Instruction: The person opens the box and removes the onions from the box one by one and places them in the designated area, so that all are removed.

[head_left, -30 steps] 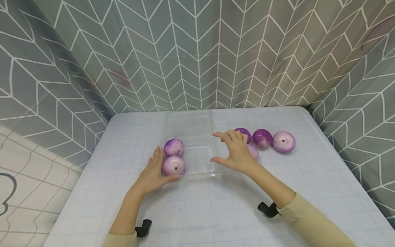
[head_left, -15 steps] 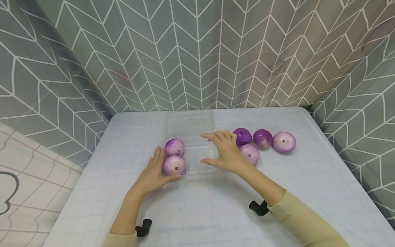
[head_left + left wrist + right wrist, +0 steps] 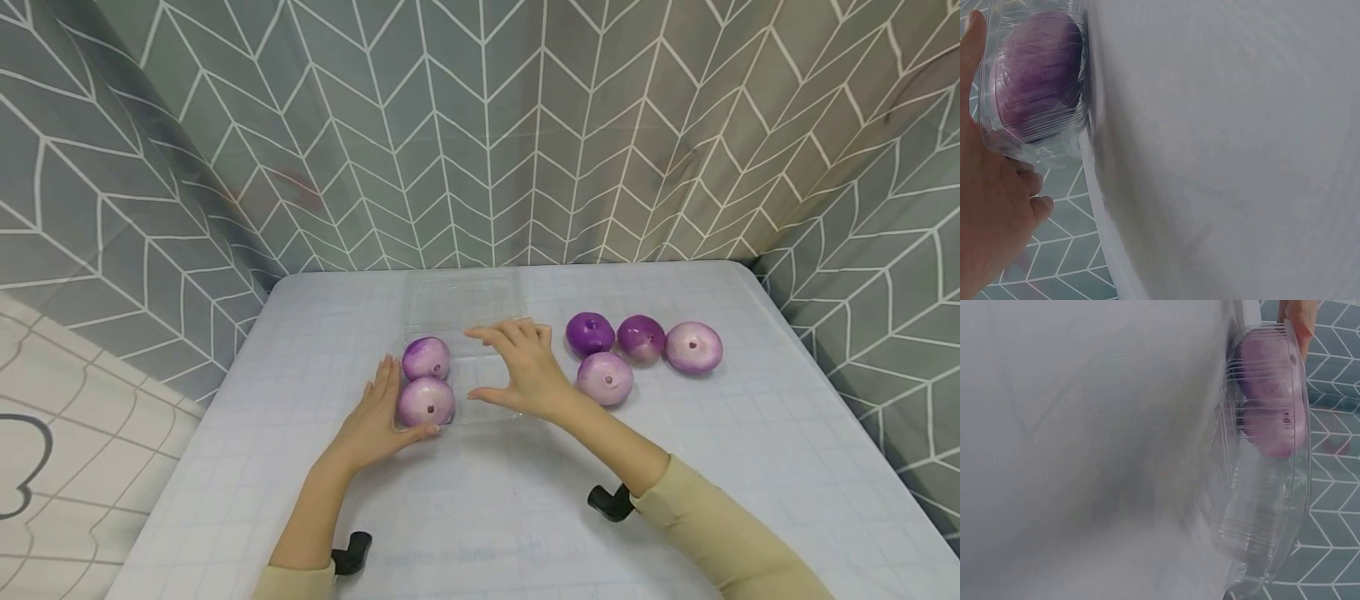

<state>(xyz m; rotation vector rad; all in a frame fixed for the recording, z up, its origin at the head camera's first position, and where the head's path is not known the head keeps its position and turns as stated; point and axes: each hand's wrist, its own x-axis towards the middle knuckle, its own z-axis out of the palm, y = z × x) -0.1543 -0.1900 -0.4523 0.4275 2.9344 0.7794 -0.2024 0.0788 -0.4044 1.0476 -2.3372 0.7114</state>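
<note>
Head view: we see the clear container [image 3: 487,418] with its long axis running side to side, two onions [image 3: 427,402] in its left half, four loose onions [image 3: 604,379] right of it. The left hand [image 3: 371,417] touches its left end, fingers nearly straight; the right hand [image 3: 528,371], nearer the loose onions, hovers over its right half, fingers wide, holding nothing, pointing away from them. Right wrist view adds the ribbed side wall [image 3: 1241,487], indistinct from above

Plain beige sleeves [image 3: 727,533] show, with a black elbow-shaped fitting [image 3: 611,503] beside each cuff [image 3: 657,486].
</note>
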